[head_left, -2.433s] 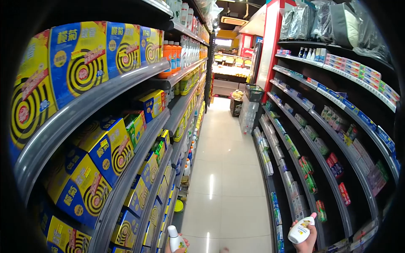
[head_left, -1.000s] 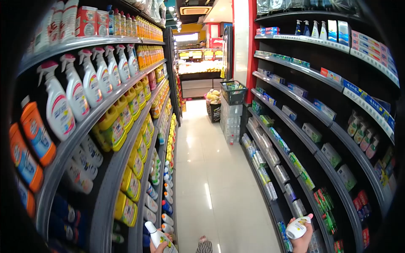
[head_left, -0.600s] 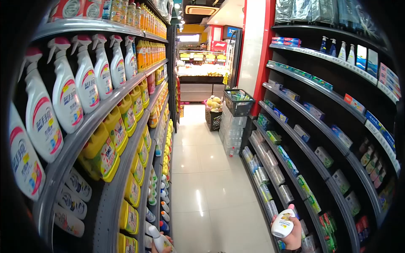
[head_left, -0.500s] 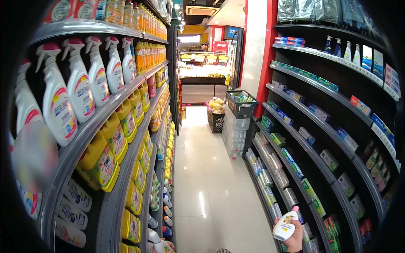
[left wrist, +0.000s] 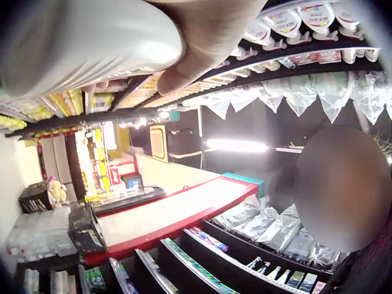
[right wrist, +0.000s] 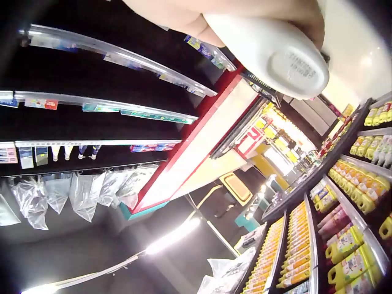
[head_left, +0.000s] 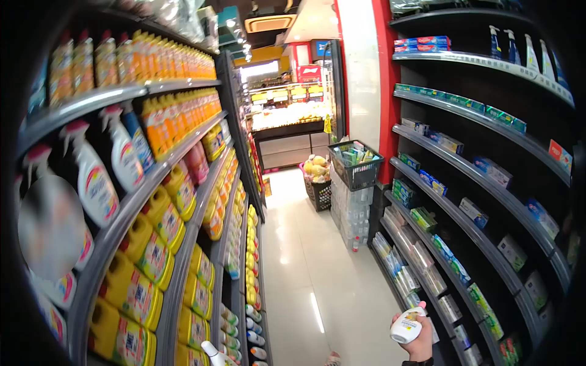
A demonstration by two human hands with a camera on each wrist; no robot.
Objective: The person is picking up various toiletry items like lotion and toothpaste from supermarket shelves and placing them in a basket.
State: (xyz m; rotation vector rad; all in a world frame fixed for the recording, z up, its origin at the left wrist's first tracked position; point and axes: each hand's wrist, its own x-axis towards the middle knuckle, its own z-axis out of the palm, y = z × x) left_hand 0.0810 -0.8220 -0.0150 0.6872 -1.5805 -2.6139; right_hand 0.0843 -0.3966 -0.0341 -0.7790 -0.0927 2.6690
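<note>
My right hand (head_left: 418,345) grips a white bottle (head_left: 406,326) with a pink cap, tilted, at the lower right of the head view. In the right wrist view the fingers (right wrist: 282,13) curl round the same bottle, its base (right wrist: 300,70) towards the camera. A second white bottle (head_left: 215,354), with a white cap, leans at the bottom edge of the head view; the hand on it is out of that view. In the left wrist view my left hand (left wrist: 211,40) holds this bottle (left wrist: 92,49), fingertips showing under it.
Shelves of yellow jugs (head_left: 131,293), spray bottles (head_left: 91,177) and orange bottles (head_left: 162,128) line the left. Shelves of small boxes (head_left: 488,172) line the right. A black basket (head_left: 357,174) sits on packed bottles (head_left: 351,216) beside another basket (head_left: 318,195) on the floor (head_left: 287,262).
The view has moved forward along the aisle and turned, so the baskets look nearer. The left bottle shows lower in the head view, its hand now out of it. Both bottles are still held.
</note>
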